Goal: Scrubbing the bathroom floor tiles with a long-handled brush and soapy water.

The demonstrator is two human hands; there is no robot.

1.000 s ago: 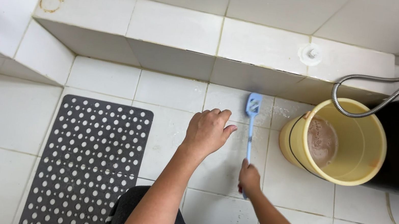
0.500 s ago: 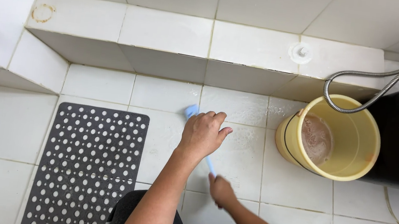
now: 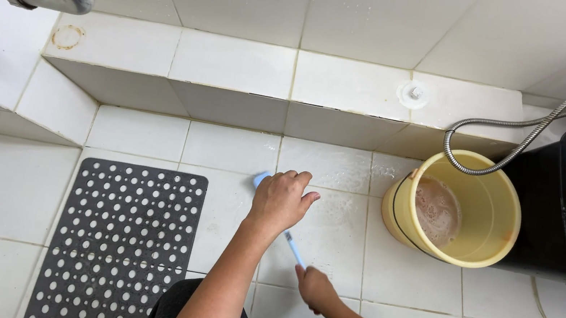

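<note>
Blue long-handled brush (image 3: pixel 292 246) lies slantwise on white tiled floor (image 3: pixel 340 166), head toward raised tile step (image 3: pixel 237 65) at far edge. Left hand (image 3: pixel 283 199) presses flat over brush head, fingers loosely spread, only small blue tip showing. Right hand (image 3: pixel 313 288) closed around handle's near end. Black perforated mat (image 3: pixel 119 239) just left of left forearm. Yellow bucket (image 3: pixel 488 208) with murky water near floor's right side, metal shower hose (image 3: pixel 520 125) looping above its rim.
</note>
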